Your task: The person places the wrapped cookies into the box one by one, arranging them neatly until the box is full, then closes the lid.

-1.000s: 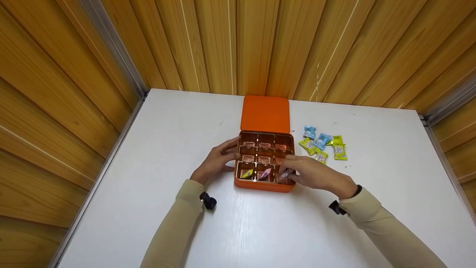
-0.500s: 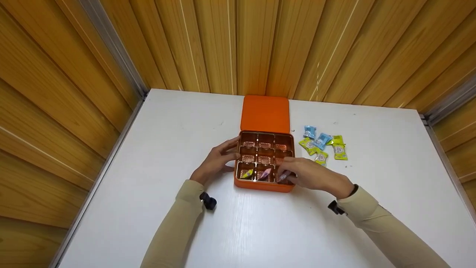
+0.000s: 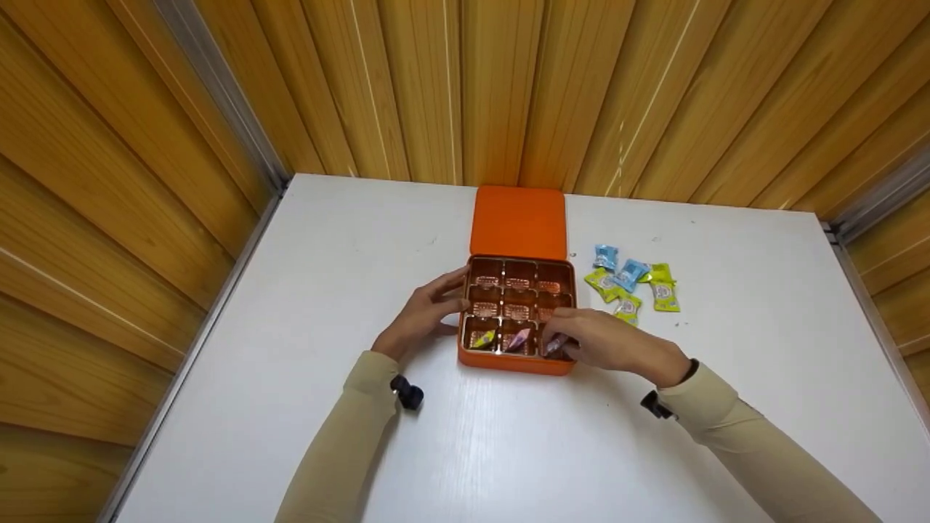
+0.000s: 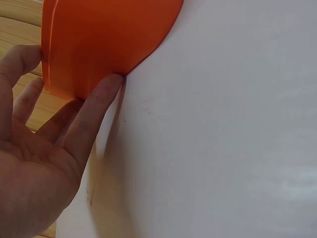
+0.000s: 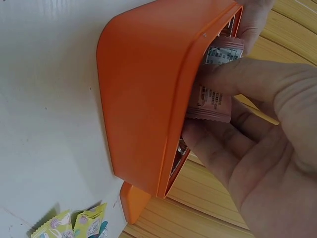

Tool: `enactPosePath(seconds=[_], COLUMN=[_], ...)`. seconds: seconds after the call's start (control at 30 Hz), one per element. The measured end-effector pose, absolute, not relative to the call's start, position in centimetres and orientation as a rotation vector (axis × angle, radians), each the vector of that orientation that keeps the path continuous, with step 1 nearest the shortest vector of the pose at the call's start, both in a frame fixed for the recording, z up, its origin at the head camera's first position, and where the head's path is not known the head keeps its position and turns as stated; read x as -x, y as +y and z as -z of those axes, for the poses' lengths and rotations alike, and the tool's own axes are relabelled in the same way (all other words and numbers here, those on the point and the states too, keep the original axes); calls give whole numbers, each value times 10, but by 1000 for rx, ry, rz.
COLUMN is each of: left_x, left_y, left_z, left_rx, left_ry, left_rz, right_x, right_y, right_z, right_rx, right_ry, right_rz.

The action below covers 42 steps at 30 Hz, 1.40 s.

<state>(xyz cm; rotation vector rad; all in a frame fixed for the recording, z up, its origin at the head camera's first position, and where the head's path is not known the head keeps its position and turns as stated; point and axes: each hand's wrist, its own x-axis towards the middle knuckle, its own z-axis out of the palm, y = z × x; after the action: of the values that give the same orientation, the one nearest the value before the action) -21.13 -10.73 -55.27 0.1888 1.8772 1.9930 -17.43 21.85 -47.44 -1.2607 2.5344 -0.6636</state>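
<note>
An orange tin (image 3: 516,365) holds a brown tray divided into small compartments. In its near row, a yellow-green wrapped candy (image 3: 483,339) lies at the left and a pink wrapped candy (image 3: 518,339) in the middle. My right hand (image 3: 614,340) reaches into the near right compartment, pinching another pink candy packet (image 5: 215,105) between thumb and fingers; the thumb covers part of the wrapper. My left hand (image 3: 425,312) rests against the tin's left wall, its fingers fairly straight, as the left wrist view also shows.
The orange lid (image 3: 518,222) lies behind the tin near the wooden wall (image 3: 407,87). Right of the tin is a loose group of wrapped candies, with blue candies (image 3: 631,276) among yellow-green candies (image 3: 664,296). All stand on a white table (image 3: 327,240).
My right hand has shifted slightly left and down in the near right compartment, still pinching the pink candy packet. My left hand and the tin have not moved.
</note>
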Motion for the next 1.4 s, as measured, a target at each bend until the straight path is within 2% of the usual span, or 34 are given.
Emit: enactPosePath(seconds=[0.2,0.67,1.4], left_x=[211,212,213], left_y=[-106,-106,-107], left_z=[551,552,554], left_rx=[-162,-165,-189], left_ry=[1886,1899,1924], left_rz=[-1975,-1971,-1952], right_x=[174,173,177], right_y=[218,219,248], right_z=[475,475,470], right_rx=[1311,1247,1103], right_ry=[2543,2562,2720], right_rz=[671,648,870])
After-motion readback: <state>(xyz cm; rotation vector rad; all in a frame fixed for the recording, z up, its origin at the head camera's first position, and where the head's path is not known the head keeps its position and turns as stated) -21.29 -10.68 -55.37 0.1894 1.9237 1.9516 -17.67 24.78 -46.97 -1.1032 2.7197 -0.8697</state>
